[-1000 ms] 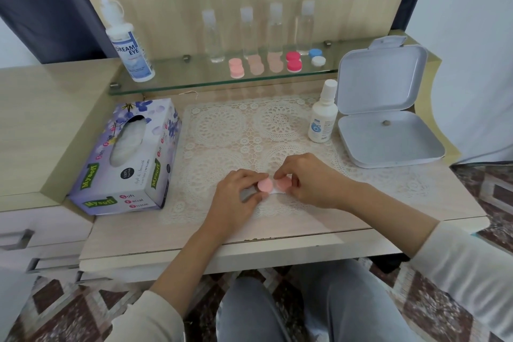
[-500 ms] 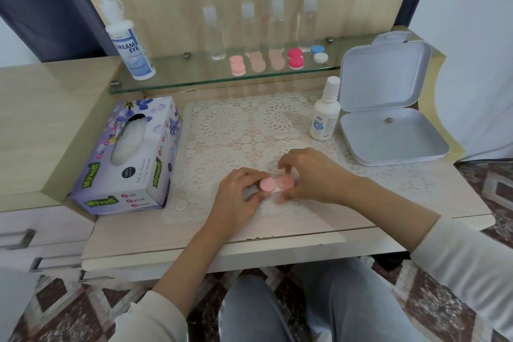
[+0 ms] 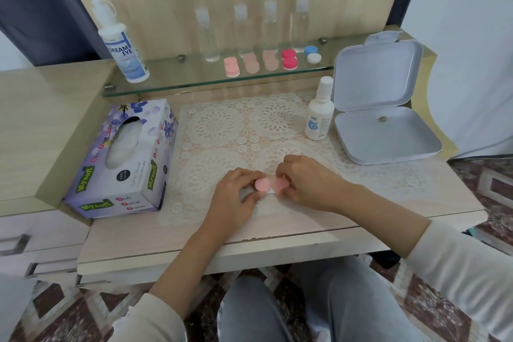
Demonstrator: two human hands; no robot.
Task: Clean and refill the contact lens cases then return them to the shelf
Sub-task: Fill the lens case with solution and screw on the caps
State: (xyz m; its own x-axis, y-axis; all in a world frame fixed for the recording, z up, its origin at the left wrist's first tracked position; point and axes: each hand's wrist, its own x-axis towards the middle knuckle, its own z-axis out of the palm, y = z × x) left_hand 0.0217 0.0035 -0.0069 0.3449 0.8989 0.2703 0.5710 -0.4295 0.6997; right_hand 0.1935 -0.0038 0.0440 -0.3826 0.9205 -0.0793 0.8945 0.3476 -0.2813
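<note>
Since each cap needs its own twist, we hold the pink lens case (image 3: 270,187) at the front of the lace mat (image 3: 222,130), one hand per cap. Left hand (image 3: 236,194) fingers curl round the left cap and the right hand (image 3: 308,183) pinches the right one. Solution bottle (image 3: 319,116) stands near, back right, likely for the refill. Tissue box (image 3: 125,158) is to the left for wiping. Other cases (image 3: 251,64) sit on the glass shelf (image 3: 172,83).
</note>
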